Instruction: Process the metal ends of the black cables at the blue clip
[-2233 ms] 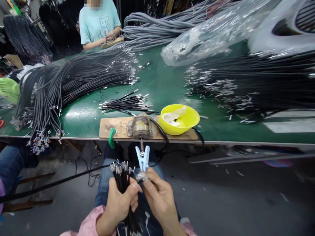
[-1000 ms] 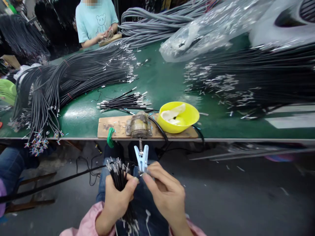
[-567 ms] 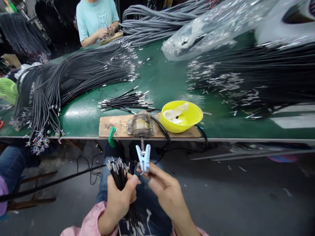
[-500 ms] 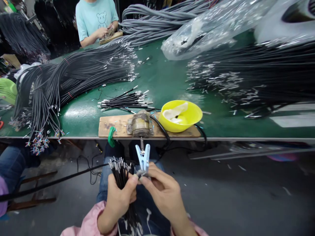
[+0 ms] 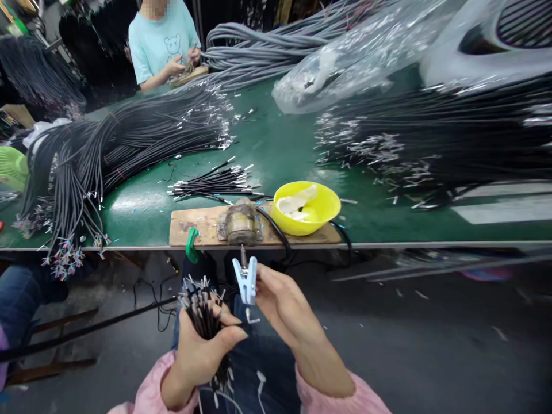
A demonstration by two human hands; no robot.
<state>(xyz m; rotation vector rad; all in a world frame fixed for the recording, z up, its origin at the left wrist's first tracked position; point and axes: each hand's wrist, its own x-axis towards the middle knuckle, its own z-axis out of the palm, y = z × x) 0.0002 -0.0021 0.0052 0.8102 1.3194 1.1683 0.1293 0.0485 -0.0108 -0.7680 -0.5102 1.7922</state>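
Bundle of short black cables with stripped, silvery ends (image 5: 204, 316), held over the lap, its tips pointing away from the wearer. The left hand (image 5: 200, 351) grips it around the middle; the fingers wrap the bundle, while the thumb extends to the side. The right hand (image 5: 287, 310) is raised, with its fingers slightly bent beside a light-blue plastic clothespin (image 5: 245, 283); the fingertips are partly hidden behind this, so contact or grasp cannot be told. Both wrists emerge from pink sleeves (image 5: 340, 394).

The clothespin sits at the end of a thin metal shaft (image 5: 244, 257), which projects over the desk edge from a stained, brownish cylindrical motor (image 5: 241, 223). A small, bent, whitish scrap (image 5: 252, 318) appears just below the clothespin. The motor rests on a worn wooden board (image 5: 204, 221), with a green hook-shaped piece (image 5: 192, 246) at its front edge and a round yellow plastic bowl (image 5: 304, 225) toward the right. Inside the bowl lies a white object (image 5: 297, 199).

On the green desk (image 5: 287, 135), behind the board, lies a loose pile of short black cables (image 5: 213, 184). Long dark cables (image 5: 155, 123) spread to the left, and a second mass of black cables (image 5: 457, 135) to the right. Farther back are thick grey coiled cable (image 5: 259, 49), a clear plastic bag (image 5: 340, 66) and a co-worker in a light-blue T-shirt (image 5: 159, 43).
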